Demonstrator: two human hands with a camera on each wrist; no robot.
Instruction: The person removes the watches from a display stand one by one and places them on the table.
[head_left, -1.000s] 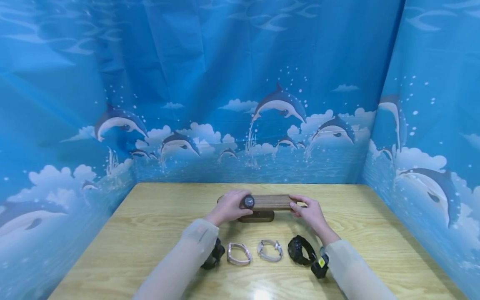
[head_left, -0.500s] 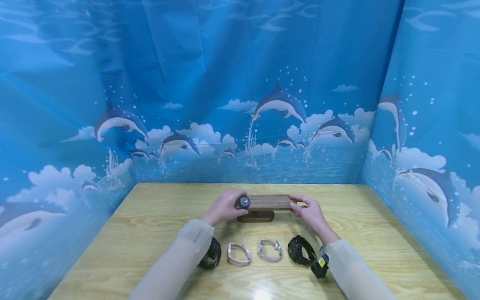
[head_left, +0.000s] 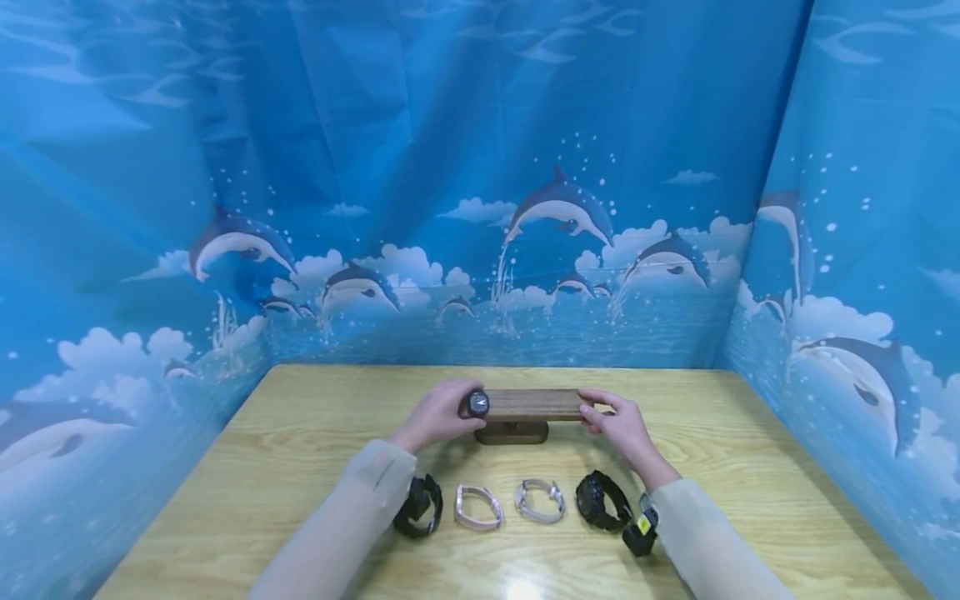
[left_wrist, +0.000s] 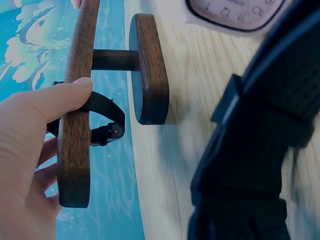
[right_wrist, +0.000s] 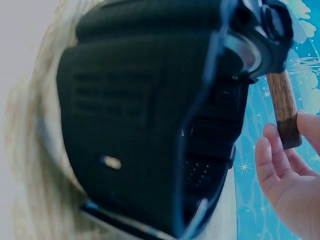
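A dark wooden watch stand (head_left: pixel 534 404), with a crossbar on a short post and an oblong base (left_wrist: pixel 150 70), stands on the table. Around the bar's left part loops a black wristwatch (head_left: pixel 477 403), its round dial facing up. My left hand (head_left: pixel 437 414) grips this watch at the bar, thumb on the near side and fingers behind. In the left wrist view the black strap (left_wrist: pixel 107 106) hangs as a loop below the bar. At the opposite end, my right hand (head_left: pixel 618 425) pinches the bar's tip (right_wrist: pixel 286 110) between thumb and fingers.
In front of the stand lie a black watch (head_left: pixel 420 506), a pinkish watch (head_left: pixel 477 508), a pale watch (head_left: pixel 540 500) and a chunky black watch (head_left: pixel 602 502). A small black device with a yellow patch (head_left: pixel 640 533) sits by the right sleeve. A dolphin-print curtain (head_left: pixel 480 250) encloses the table.
My left hand has slid left along the bar with the black watch, baring more wood between it and the right hand. The right hand and stand have stayed put.
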